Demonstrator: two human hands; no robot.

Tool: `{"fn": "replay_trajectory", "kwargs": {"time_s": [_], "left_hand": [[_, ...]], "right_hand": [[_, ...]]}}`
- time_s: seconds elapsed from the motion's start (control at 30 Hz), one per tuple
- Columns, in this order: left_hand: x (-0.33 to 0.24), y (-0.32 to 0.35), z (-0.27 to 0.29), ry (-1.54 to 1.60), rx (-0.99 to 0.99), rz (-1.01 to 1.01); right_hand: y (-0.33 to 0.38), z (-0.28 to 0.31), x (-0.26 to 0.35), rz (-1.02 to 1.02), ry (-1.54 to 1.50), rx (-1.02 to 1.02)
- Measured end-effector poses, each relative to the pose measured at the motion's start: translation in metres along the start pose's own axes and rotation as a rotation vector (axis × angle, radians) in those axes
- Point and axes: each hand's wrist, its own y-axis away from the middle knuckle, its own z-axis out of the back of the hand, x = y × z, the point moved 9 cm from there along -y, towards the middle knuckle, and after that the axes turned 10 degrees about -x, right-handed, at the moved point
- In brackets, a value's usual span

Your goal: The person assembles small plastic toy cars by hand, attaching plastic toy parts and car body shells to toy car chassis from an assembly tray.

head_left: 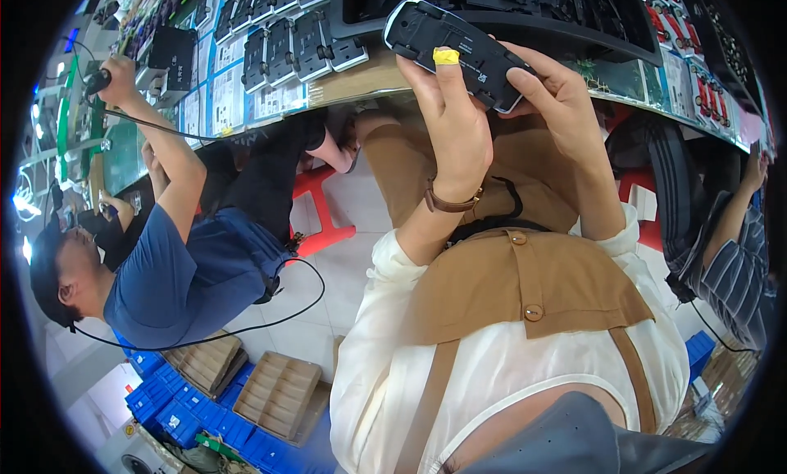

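A model car (475, 43) is held bottom up over the table's near edge, its black underside facing me and a strip of white body showing along its rim. My left hand (461, 142) grips its left and lower side, the thumb laid across the underside. A yellow wrap (447, 56) covers that thumb's tip. My right hand (566, 105) holds the right end, with the thumb on the underside and the fingers behind, partly hidden. Just left of the car, several similar white-edged cars (288, 52) lie bottom up in rows on the table.
A large black tray (631, 46) of dark parts lies beyond my hands. Red model cars (710, 97) stand at right. A co-worker (164, 285) sits at left, holding a black tool (97, 82); another person (730, 236) is at right. Blue crates (176, 421) and brown divided trays (279, 392) are on the floor.
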Motion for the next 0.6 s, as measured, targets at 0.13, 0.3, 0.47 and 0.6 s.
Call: {"fn": "replay_trajectory", "kwargs": {"time_s": [0.13, 0.3, 0.47, 0.6], "left_hand": [[-0.001, 0.002, -0.003, 0.062, 0.01, 0.005], [-0.008, -0.001, -0.003, -0.082, 0.048, -0.094], [-0.006, -0.003, -0.007, 0.016, 0.059, 0.022], [-0.003, -0.006, 0.0, -0.018, 0.053, 0.022]], "right_hand": [[0.0, -0.002, 0.0, 0.034, -0.035, 0.016], [0.002, -0.003, 0.0, 0.004, -0.081, 0.01], [0.003, 0.003, -0.005, -0.012, -0.082, 0.02], [0.002, 0.002, -0.006, 0.033, -0.036, 0.006]]}}
